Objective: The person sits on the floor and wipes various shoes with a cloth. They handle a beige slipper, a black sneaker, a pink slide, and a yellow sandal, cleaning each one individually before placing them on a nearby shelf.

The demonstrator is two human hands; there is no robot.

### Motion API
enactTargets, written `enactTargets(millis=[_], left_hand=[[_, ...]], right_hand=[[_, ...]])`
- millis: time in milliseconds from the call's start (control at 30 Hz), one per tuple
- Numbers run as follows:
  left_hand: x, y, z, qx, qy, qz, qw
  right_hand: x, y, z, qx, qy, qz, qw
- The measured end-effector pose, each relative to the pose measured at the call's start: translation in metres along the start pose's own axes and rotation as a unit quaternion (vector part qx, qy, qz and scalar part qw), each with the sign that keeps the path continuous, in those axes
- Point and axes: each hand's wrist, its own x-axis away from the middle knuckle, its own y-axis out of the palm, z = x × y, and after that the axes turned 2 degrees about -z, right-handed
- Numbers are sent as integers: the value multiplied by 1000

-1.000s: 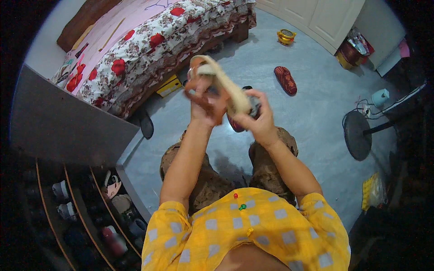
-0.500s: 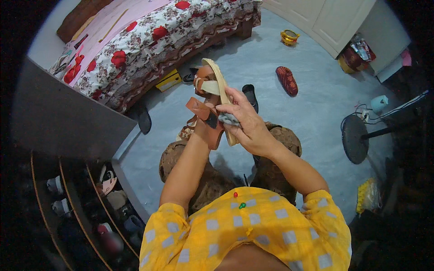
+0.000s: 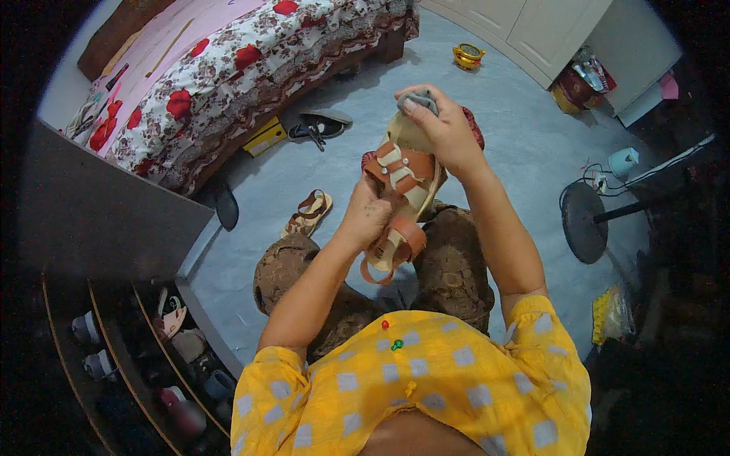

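A brown-strapped sandal [image 3: 405,173] with a cream sole is held up above my knees, toe pointing away and straps facing up. My left hand [image 3: 369,215] is closed round its middle, the fingers partly hidden by the straps. At the toe end, my right hand [image 3: 450,133] pinches a crumpled grey cloth [image 3: 420,100], its thumb on top. The cloth is at the front of the sole; the exact contact is hard to see. A similar sandal [image 3: 309,213] lies on the floor beyond my left knee.
A bed [image 3: 228,83] with a flowered cover stands at far left, dark shoes [image 3: 325,125] and a yellow box [image 3: 265,137] by it. A shoe rack [image 3: 125,342] is at near left. Rightward are a round black stand base [image 3: 584,223], cables and a golden pot [image 3: 468,56].
The sandal has turned from edge-on to straps up. My right hand has moved forward with the cloth, from the side of the sole to the toe. My left hand's hold has shifted.
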Motion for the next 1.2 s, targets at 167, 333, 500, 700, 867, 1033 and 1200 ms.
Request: enactTargets(millis=[167,333,500,700,867,1033,1200], left_hand=[[-4,-6,-10,-171,33,101,980],[5,6,19,-480,-38,105,870],[6,12,19,-445,8,103,890],[-1,2,13,-123,-46,18,991],[1,-4,19,63,-130,-62,988],[-1,-9,14,102,-88,-25,991],[2,-7,25,80,-93,-27,992]], right_hand=[[29,6,-5,152,-165,62,972],[31,-12,-9,267,-111,-51,956],[20,-18,-12,298,-108,-66,946],[12,-17,-6,195,-30,-6,980],[0,-22,11,-12,31,59,998],[1,-21,-3,-96,-4,35,995],[10,-23,-8,110,-90,-207,968]])
